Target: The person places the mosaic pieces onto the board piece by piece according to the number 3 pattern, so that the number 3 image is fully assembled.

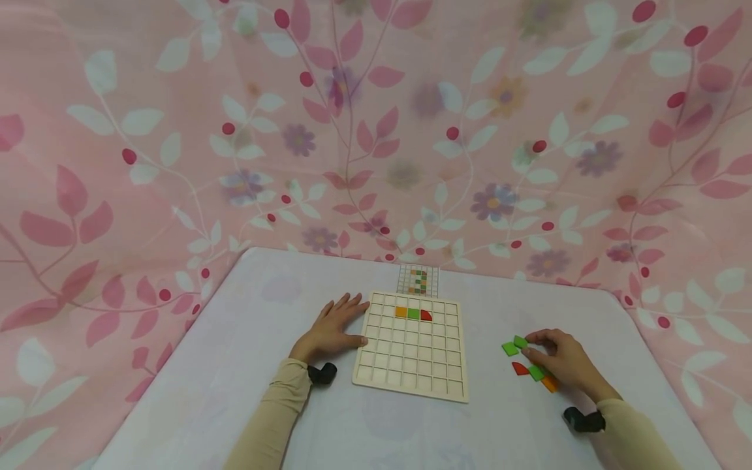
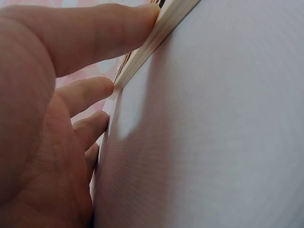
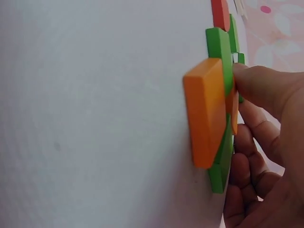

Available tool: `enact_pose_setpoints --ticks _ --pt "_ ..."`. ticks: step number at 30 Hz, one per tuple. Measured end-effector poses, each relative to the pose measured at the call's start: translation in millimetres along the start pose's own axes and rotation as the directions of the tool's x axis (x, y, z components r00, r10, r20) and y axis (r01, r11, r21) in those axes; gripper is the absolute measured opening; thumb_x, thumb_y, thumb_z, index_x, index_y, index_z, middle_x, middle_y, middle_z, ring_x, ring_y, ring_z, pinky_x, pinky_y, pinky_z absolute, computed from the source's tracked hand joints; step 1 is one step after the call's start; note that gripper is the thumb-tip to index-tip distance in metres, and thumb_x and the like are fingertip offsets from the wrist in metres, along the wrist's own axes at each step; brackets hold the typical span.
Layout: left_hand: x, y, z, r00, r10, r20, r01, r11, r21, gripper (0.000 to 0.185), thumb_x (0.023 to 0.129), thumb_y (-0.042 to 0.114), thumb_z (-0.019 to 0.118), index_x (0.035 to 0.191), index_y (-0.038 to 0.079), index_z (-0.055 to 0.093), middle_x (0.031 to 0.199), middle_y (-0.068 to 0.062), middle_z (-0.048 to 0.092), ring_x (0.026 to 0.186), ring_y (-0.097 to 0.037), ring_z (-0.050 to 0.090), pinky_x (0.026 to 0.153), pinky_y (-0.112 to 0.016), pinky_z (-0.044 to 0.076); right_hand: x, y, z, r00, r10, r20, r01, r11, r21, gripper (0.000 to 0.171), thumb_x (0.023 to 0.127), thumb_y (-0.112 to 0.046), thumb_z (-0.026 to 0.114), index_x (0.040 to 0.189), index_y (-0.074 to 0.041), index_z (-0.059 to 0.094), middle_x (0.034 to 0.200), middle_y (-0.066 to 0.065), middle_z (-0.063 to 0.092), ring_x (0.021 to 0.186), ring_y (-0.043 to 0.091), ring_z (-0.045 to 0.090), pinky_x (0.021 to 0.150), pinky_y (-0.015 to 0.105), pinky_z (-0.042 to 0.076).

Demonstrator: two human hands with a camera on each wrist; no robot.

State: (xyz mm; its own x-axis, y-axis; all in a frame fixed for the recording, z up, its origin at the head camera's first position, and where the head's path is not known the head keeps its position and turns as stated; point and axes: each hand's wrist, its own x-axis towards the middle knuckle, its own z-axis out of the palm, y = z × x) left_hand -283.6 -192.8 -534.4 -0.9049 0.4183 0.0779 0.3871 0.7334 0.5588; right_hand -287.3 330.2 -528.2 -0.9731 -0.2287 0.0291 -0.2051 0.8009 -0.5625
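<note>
A pale wooden grid board (image 1: 405, 359) lies on the table, bearing an orange square tile (image 1: 401, 312), a green square tile (image 1: 414, 314) and a red rounded tile (image 1: 426, 315) in one row near its far end. My left hand (image 1: 335, 326) rests at the board's left edge, fingers spread; in the left wrist view, thumb and index finger touch the board's side (image 2: 152, 42). To the right, my right hand (image 1: 561, 356) is over loose tiles, thumb and index finger by a green tile (image 1: 520, 341). Whether they pinch it is hidden.
Near the right hand lie another green tile (image 1: 510, 349), a red rounded tile (image 1: 520, 369), a green square (image 1: 536, 373) and orange tiles (image 1: 550, 383). A printed pattern card (image 1: 418, 281) sits behind the board. Floral cloth (image 1: 376, 130) hangs behind the white-covered table (image 1: 235, 346).
</note>
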Motion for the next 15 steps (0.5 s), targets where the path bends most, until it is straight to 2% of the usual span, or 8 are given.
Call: enact_pose_setpoints --ticks 8,15 --pt "-0.2 -1.8 -0.6 1.0 -0.016 0.011 0.016 1.0 0.017 0.081 0.087 0.047 0.07 0.154 0.016 0.036 0.163 -0.01 0.024 0.153 -0.034 0.009 0.12 -0.059 0.004 1.3 -7.5 3.4 1.0 0.002 0.004 -0.002 1.0 0.025 0.047 0.093 -0.046 0.066 0.12 -0.008 0.066 0.115 0.011 0.066 0.108 0.031 0.061 0.095 0.052 0.051" --pt "2.1 -4.7 2.8 1.0 -0.002 0.002 0.002 1.0 0.015 0.082 0.087 0.048 0.069 0.155 0.015 0.036 0.163 -0.01 0.024 0.153 -0.034 0.01 0.119 -0.06 0.004 4.9 -13.3 10.3 0.999 -0.031 -0.02 0.032 0.999 0.036 0.044 0.094 -0.042 0.066 0.12 -0.007 0.065 0.112 0.011 0.067 0.105 0.031 0.064 0.09 0.048 0.054"
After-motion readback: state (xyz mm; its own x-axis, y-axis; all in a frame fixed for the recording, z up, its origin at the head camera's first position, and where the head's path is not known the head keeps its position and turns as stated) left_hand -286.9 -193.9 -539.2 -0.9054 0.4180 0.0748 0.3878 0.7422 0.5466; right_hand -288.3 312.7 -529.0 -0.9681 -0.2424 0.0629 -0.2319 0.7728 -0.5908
